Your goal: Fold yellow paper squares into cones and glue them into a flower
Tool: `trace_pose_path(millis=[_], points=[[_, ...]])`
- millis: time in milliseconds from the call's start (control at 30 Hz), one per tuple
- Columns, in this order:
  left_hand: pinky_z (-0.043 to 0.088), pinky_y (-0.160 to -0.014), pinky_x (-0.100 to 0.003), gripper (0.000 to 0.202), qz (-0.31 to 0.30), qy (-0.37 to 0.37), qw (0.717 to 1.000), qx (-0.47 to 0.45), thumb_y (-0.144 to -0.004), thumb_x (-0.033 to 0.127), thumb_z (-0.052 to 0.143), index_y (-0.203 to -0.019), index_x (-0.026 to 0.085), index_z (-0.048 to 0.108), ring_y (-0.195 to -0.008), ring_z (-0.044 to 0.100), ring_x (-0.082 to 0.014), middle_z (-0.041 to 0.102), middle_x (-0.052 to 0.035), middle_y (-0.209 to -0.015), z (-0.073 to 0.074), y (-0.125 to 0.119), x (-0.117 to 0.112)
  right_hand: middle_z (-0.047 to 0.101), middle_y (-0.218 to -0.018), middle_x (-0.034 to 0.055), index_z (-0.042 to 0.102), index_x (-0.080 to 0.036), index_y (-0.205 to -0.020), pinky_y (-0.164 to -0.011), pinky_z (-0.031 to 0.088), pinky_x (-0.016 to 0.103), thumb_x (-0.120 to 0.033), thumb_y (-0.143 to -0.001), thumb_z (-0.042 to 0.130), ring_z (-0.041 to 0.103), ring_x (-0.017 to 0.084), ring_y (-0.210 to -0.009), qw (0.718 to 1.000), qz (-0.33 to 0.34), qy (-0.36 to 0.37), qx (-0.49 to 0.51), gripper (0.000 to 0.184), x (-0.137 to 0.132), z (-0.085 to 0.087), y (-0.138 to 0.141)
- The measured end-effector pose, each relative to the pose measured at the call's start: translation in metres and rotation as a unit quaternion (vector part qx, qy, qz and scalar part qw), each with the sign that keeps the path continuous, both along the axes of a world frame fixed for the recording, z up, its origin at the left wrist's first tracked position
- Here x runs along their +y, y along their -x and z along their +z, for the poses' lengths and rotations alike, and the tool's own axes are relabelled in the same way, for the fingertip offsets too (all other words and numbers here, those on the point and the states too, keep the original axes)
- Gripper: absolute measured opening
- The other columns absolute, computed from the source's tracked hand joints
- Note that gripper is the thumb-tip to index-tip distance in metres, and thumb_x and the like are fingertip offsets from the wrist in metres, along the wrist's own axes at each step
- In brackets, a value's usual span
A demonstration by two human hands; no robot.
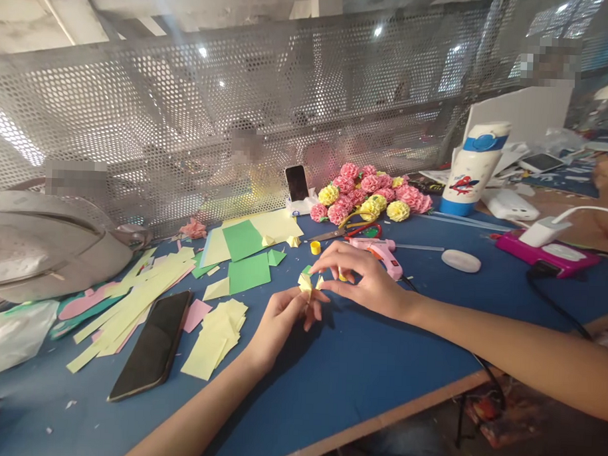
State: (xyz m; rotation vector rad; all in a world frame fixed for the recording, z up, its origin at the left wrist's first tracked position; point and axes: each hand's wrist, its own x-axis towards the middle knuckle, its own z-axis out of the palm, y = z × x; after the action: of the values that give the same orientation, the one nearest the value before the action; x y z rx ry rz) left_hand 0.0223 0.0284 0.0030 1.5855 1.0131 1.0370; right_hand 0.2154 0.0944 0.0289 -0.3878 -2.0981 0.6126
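Head view: the left hand [285, 312] has its grip closed on a small folded yellow paper piece [305, 284] above the blue bench [379, 370], while the right hand [365, 277] curls just beside it; I cannot tell whether its grip pinches an edge. Loose yellow sheets [213, 344] lie left of the hands, with a pink glue gun [392, 262] and paper flowers [370, 184] beyond.

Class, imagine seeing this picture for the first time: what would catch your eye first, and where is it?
The heap of pink and yellow flowers stands out first, at the back of the blue table, left of the tall bottle. Nearer the viewer, the left hand holds a small pale-yellow folded paper, with the right hand close beside it.
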Motion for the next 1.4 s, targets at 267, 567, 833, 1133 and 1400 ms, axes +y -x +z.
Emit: trace_pose_path(millis=[267,567,833,1133,1400], points=[[0.033,-0.053,-0.022,0.037,-0.045,0.079,0.993,-0.077,-0.099,0.042,0.047,-0.095,0.010,0.064,-0.049,0.042,-0.0074,0.065,-0.0047,-0.069,0.001,-0.004,-0.003,0.066,-0.092,0.0060,0.072,-0.018,-0.103,-0.075,0.046,0.030,-0.019,-0.097,0.059,0.058,0.016,-0.083,0.979,-0.023,-0.199,-0.036,0.015,0.001,-0.004,-0.001],[0.032,-0.048,-0.022,0.046,-0.026,0.101,0.991,-0.088,-0.095,0.055,0.050,-0.097,0.011,0.063,-0.041,0.043,-0.0069,0.070,-0.0061,-0.066,0.003,-0.011,-0.006,0.068,-0.087,0.0057,0.072,-0.017,-0.095,-0.074,0.047,0.032,-0.022,-0.096,0.060,0.058,0.017,-0.081,0.980,-0.049,-0.190,-0.029,0.014,0.000,-0.005,0.000],[0.035,-0.049,-0.021,0.041,0.007,0.101,0.991,-0.087,-0.094,0.054,0.053,-0.085,0.014,0.057,-0.041,0.045,-0.0067,0.073,-0.0070,-0.071,0.003,-0.016,-0.009,0.067,-0.085,0.0053,0.071,-0.017,-0.092,-0.074,0.047,0.032,-0.023,-0.096,0.059,0.058,0.018,-0.081,0.979,-0.048,-0.193,-0.046,0.014,0.002,-0.007,0.002],[0.035,-0.046,-0.022,0.038,0.019,0.105,0.991,-0.086,-0.093,0.050,0.053,-0.082,0.013,0.057,-0.037,0.042,-0.0074,0.070,-0.0066,-0.062,0.003,-0.018,-0.009,0.067,-0.086,0.0051,0.069,-0.017,-0.091,-0.075,0.045,0.032,-0.022,-0.097,0.056,0.059,0.017,-0.082,0.976,-0.041,-0.204,-0.072,0.015,0.001,-0.007,0.001],[0.037,-0.045,-0.022,0.033,0.020,0.110,0.989,-0.099,-0.093,0.043,0.052,-0.079,0.014,0.056,-0.037,0.046,-0.0085,0.071,-0.0074,-0.061,0.003,-0.017,-0.010,0.066,-0.084,0.0056,0.068,-0.016,-0.089,-0.074,0.046,0.032,-0.022,-0.097,0.057,0.058,0.017,-0.081,0.976,-0.035,-0.209,-0.057,0.014,-0.001,-0.007,0.005]])
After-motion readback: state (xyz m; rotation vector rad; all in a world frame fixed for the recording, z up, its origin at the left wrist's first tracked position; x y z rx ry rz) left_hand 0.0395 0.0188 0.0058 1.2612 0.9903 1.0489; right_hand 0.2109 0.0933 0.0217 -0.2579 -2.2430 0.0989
